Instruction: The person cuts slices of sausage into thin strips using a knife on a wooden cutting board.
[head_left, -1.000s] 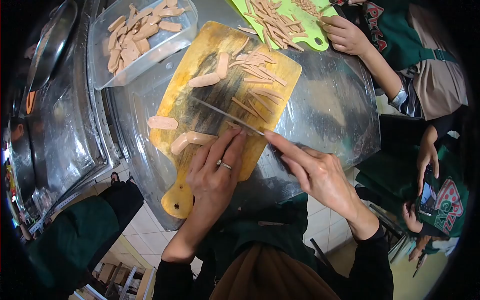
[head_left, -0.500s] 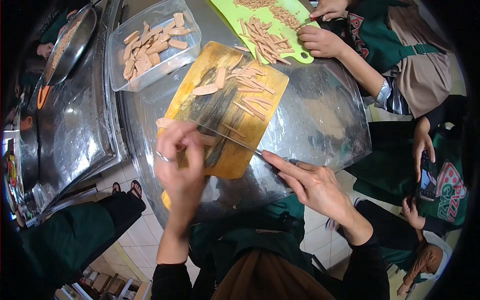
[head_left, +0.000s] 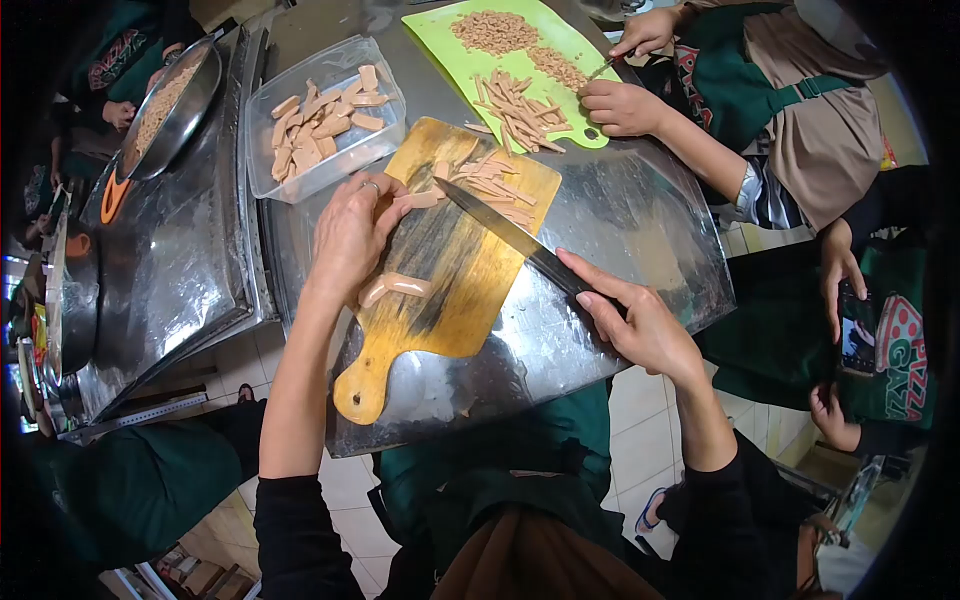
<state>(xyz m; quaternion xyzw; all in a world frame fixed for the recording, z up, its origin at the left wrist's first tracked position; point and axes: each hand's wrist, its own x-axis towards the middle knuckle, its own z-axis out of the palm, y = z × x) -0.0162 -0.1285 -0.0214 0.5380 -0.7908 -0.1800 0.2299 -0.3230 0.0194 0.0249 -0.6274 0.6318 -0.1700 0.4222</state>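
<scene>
Metal bench (head_left: pixel 650 240) bearing one wooden board (head_left: pixel 455 265), one green board (head_left: pixel 438 45), one clear tub (head_left: pixel 375 147); left hand (head_left: pixel 352 232) finger-pinching one pinkish slice (head_left: pixel 423 200), right hand (head_left: pixel 645 328) with fingers wrapped round one knife (head_left: pixel 500 229).

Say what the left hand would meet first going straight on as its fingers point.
The left hand would likely meet the pinkish slice at its fingertips first, then perhaps the knife blade; depth and contact are unclear.

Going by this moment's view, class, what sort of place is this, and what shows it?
Probably a restaurant kitchen, perhaps a pizza place: a metal worktop with a wooden board, a pan of food, and a green apron printed "PIZZA".
</scene>
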